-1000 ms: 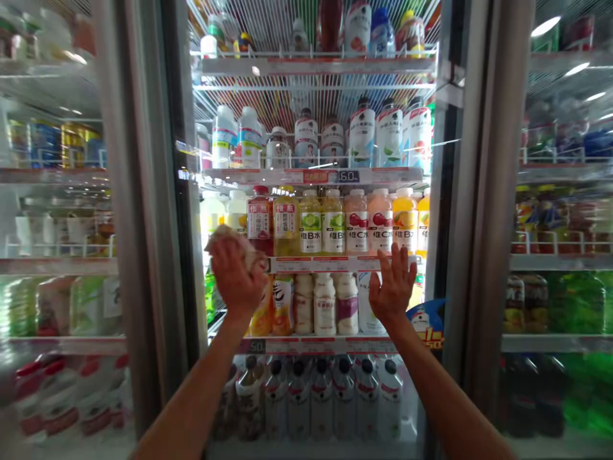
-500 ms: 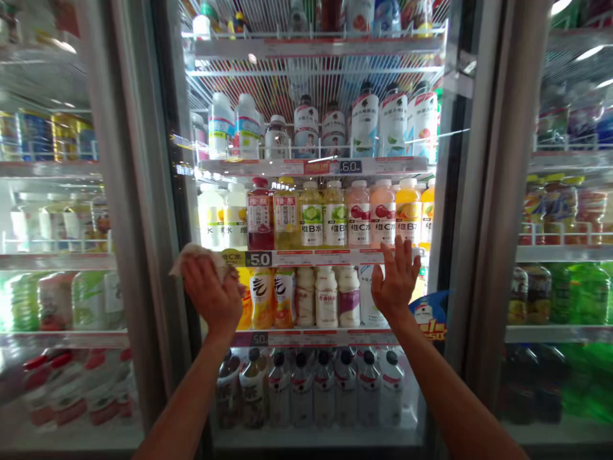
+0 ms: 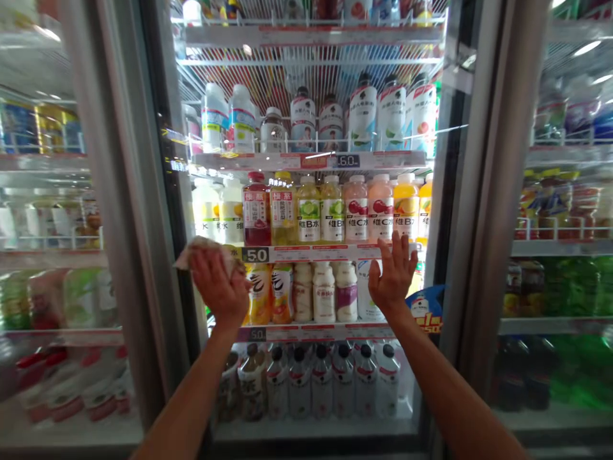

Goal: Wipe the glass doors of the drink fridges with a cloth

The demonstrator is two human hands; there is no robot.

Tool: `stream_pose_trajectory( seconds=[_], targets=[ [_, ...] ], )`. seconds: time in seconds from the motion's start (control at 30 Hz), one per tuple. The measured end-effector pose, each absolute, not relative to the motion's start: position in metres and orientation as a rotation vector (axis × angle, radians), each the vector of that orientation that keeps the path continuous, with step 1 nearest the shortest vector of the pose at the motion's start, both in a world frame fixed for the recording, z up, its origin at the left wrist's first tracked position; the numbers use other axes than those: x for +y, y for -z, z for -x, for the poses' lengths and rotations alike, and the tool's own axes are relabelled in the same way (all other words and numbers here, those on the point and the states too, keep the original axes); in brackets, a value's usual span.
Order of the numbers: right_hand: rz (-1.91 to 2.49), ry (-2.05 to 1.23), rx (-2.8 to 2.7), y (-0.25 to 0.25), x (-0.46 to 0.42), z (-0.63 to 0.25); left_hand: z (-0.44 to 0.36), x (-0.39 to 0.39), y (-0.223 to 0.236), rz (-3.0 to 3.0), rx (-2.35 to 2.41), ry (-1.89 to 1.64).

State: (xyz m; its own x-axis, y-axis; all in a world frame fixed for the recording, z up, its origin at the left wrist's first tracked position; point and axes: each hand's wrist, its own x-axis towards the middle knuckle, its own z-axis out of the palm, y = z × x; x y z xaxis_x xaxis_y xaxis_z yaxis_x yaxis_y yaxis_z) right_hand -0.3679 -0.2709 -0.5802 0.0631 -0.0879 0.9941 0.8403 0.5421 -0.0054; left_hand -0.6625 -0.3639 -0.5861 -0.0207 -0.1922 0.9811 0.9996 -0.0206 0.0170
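My left hand (image 3: 220, 284) presses a pale, crumpled cloth (image 3: 191, 252) toward the left side of the glass door, with its fingers laid over the cloth. Part of the cloth is hidden beneath the palm. Over on the right, my right hand (image 3: 393, 271) is open, fingers spread and upright, apparently flat on the same glass. It holds nothing. Behind the glass, between both hands, stand white yogurt-drink bottles (image 3: 324, 294) and orange juice bottles (image 3: 260, 294). A blue promotional sticker (image 3: 426, 308) shows just beside my right wrist.
Lit cooler shelves hold rows of drinks, among them a red bottle (image 3: 257, 211) and black-capped bottles (image 3: 322, 383). Metal door frames (image 3: 493, 191) stand at both sides, with more stocked coolers beyond them. A price strip (image 3: 311, 253) runs along the middle shelf.
My left hand and the cloth have shifted slightly to the right across the glass. My right hand stays spread in nearly the same place. The view has moved a little.
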Motion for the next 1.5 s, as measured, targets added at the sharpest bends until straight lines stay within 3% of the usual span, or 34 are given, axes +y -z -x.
stream_pose_trajectory(
  seconds=[0.1, 0.23, 0.33, 0.53, 0.7, 0.77, 0.93, 1.0, 1.23, 1.4, 1.5],
  targets=[
    [0.727, 0.799, -1.328, 0.581, -0.271, 0.368, 0.648, -0.358, 0.588, 1.095, -1.043, 1.34],
    [0.724, 0.791, -1.352, 0.581, -0.273, 0.366, 0.57, -0.343, 0.603, 1.546, -0.877, 0.983],
    [0.718, 0.804, -1.363, 0.582, -0.274, 0.365, 0.576, -0.349, 0.61, 1.633, -0.828, 0.86],
    [0.705, 0.866, -1.444, 0.587, -0.278, 0.375, 0.643, -0.361, 0.594, 1.119, -1.016, 1.308],
    [0.678, 0.881, -1.47, 0.598, -0.283, 0.386, 0.576, -0.344, 0.6, 1.534, -0.889, 0.983],
    [0.672, 0.882, -1.47, 0.6, -0.283, 0.387, 0.583, -0.348, 0.607, 1.585, -0.911, 0.919],
    [0.676, 0.855, -1.456, 0.601, -0.282, 0.388, 0.672, -0.375, 0.617, 1.067, -1.101, 1.298],
    [0.684, 0.852, -1.452, 0.6, -0.282, 0.389, 0.672, -0.377, 0.624, 1.022, -1.112, 1.327],
    [0.698, 0.842, -1.472, 0.602, -0.283, 0.386, 0.596, -0.357, 0.65, 1.598, -0.955, 0.918],
    [0.714, 0.846, -1.45, 0.603, -0.283, 0.387, 0.667, -0.372, 0.636, 1.099, -1.086, 1.313],
    [0.695, 0.843, -1.442, 0.602, -0.282, 0.387, 0.645, -0.364, 0.631, 1.145, -1.113, 1.309]
  ],
)
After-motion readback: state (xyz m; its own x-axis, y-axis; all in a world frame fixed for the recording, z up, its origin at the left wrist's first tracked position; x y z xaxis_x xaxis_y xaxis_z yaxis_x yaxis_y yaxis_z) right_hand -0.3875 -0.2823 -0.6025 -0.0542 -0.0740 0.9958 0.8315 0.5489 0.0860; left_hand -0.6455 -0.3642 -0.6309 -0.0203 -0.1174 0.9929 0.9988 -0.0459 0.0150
